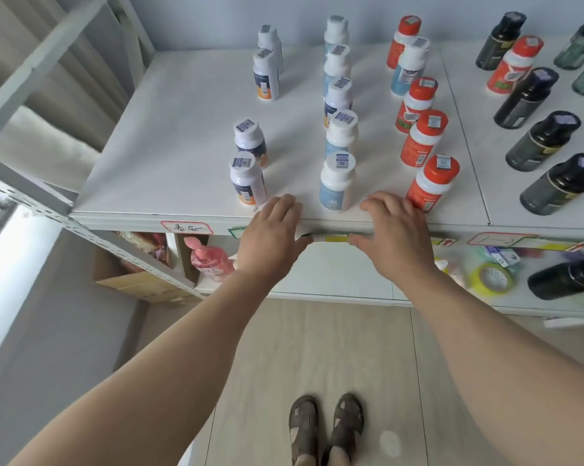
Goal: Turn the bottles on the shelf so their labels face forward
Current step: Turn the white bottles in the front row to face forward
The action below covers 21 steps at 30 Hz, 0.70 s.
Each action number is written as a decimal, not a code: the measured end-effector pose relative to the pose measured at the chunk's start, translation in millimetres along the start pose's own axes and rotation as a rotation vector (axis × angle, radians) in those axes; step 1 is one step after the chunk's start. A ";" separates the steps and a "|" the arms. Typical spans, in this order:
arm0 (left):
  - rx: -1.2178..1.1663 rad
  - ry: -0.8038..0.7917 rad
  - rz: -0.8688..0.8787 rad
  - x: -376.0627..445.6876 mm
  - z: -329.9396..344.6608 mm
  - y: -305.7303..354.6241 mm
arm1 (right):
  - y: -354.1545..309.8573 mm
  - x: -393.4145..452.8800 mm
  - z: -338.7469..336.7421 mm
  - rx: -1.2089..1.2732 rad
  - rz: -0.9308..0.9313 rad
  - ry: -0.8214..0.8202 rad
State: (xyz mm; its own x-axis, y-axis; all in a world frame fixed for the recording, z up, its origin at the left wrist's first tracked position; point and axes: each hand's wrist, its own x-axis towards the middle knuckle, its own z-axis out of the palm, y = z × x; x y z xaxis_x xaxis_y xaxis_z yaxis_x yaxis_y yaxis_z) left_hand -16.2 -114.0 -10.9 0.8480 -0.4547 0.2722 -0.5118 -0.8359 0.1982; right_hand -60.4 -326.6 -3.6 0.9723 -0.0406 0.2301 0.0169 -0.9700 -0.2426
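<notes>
Resting both hands — left hand (273,230), right hand (392,230) — empty and loosely spread on the shelf (183,146) edge (bottles upright just behind); a careless reach could topple the front blue bottle (337,183)

Bottles (337,183) in rows on shelf (183,136), hands (270,237) before

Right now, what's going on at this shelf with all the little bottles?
A person stands at a white shelf stocked with rows of small bottles. Both hands are open and empty at its front edge: the left hand is beside the front orange-and-white bottle, the right hand between the front blue bottle and the front red-capped bottle. No bottle is gripped at this moment. Dark bottles fill the shelf's right side.
</notes>
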 end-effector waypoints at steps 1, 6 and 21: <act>-0.001 0.027 0.008 0.4 1.6 -1.0 | 0.1 0.0 2.0 0.003 0.004 0.025; 0.009 0.061 0.020 0.8 5.8 -1.3 | -0.7 -1.9 6.4 -0.002 0.016 0.044; -0.242 -0.186 -0.200 13.5 -18.1 29.6 | -32.2 22.2 -56.2 0.505 0.191 -0.012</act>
State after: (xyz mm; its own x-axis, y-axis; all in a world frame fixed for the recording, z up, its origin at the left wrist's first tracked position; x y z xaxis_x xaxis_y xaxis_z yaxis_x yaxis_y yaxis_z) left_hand -22.4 -139.3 15.6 0.9337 -0.3564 0.0341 -0.3322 -0.8270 0.4535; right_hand -52.5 -309.7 62.3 0.9716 -0.1996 0.1275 -0.0535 -0.7093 -0.7029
